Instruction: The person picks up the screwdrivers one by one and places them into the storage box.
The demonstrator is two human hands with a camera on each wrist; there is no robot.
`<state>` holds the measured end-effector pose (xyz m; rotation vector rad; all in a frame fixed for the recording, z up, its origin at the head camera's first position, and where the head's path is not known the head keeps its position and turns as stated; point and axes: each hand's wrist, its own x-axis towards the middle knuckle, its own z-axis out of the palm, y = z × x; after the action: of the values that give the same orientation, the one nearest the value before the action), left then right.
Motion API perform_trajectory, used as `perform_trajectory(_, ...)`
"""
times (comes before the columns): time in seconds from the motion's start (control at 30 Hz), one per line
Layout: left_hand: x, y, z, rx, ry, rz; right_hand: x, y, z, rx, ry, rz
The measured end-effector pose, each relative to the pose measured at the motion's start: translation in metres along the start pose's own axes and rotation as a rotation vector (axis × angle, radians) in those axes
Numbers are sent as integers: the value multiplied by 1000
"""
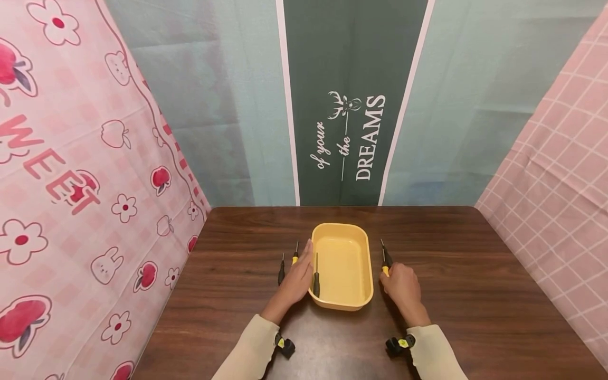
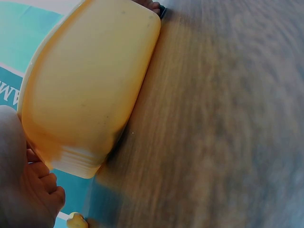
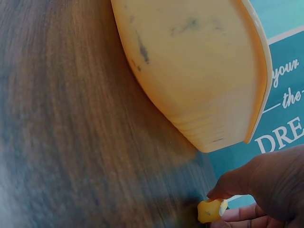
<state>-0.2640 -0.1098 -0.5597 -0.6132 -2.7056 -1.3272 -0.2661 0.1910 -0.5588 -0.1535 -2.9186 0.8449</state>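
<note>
A yellow rectangular tray stands on the wooden table, with one black-handled screwdriver lying inside along its left wall. My left hand rests against the tray's left side, fingers extended along the wall. Just left of that hand lie a black screwdriver and a yellow-handled one, partly hidden by the fingers. To the right of the tray, my right hand pinches the yellow handle of another screwdriver between thumb and fingers. Beside it lies a black screwdriver, partly covered by the hand.
The dark brown table reaches back to a hanging green cloth with white lettering. Pink patterned cloths hang at the left and right sides. Each wrist wears a small black camera on a strap.
</note>
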Motion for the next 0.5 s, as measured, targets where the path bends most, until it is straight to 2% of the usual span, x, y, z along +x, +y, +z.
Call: perform_trajectory(0.5,2,1,0,-3,-3,-12,5,1,-2,32,-8,6)
